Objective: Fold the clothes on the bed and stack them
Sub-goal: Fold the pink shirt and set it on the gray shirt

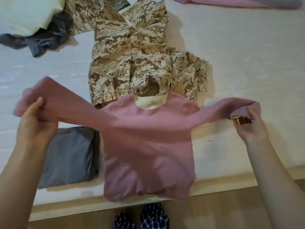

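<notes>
Pink shirt is lying face-down at the near edge of the bed, hem already hanging over that edge a bit. Both sleeves are lifted off the bed. The right hand has its fingers pinched on the right cuff, where a little card tag pokes out. The left hand is curled round the left sleeve.

What I'd worry about:
- The body of the shirt sits so close to the near edge that any tug toward the person probably drags it onto the floor.
- The left sleeve hangs right above the folded grey garment next to it, so dropping it carelessly could ruffle that fold.
- The collar overlaps the bottom of the camo jacket, so shoving the shirt forward could bunch the jacket.
- Pulling the sleeves unevenly likely skews the fold.

Containers: none that I can see, no basket or box. Unfolded stuff is just heaped loose at the far left corner.
</notes>
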Action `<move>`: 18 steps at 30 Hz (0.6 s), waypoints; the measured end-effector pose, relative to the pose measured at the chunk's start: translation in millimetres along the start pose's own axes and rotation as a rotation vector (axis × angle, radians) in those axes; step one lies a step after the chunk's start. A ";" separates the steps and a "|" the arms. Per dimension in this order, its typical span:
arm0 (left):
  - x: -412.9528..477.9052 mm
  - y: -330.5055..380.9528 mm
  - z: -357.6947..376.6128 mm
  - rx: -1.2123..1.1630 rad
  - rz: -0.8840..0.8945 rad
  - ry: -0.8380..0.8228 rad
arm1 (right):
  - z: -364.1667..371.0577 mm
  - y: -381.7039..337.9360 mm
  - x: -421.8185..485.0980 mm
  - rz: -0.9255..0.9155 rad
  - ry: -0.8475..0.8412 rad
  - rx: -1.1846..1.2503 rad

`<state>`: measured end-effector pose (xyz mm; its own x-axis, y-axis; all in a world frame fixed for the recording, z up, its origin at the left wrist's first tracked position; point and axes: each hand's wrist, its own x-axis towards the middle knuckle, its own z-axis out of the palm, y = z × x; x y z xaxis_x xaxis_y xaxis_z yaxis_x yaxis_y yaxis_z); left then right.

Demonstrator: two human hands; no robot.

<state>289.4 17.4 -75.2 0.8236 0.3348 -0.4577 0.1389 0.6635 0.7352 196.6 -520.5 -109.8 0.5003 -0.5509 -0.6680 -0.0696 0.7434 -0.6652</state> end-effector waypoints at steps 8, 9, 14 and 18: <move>-28.0 -85.2 -88.2 0.989 -0.313 0.332 | -42.7 85.2 -12.9 0.175 0.107 -0.916; -44.6 -104.4 -92.6 1.028 -0.291 0.297 | -52.0 105.8 -21.0 0.204 0.091 -1.010; -113.4 -184.5 -119.8 1.364 -0.322 -0.011 | -103.3 182.3 -50.5 0.155 -0.043 -1.447; -118.4 -202.1 -130.5 1.604 -0.219 0.081 | -126.2 194.3 -51.4 0.093 -0.148 -1.504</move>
<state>92.1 -69.0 -234.9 0.6898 0.3997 -0.6037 0.6866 -0.6255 0.3705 48.5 -395.6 -246.9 0.5177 -0.4152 -0.7481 -0.8504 -0.3458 -0.3966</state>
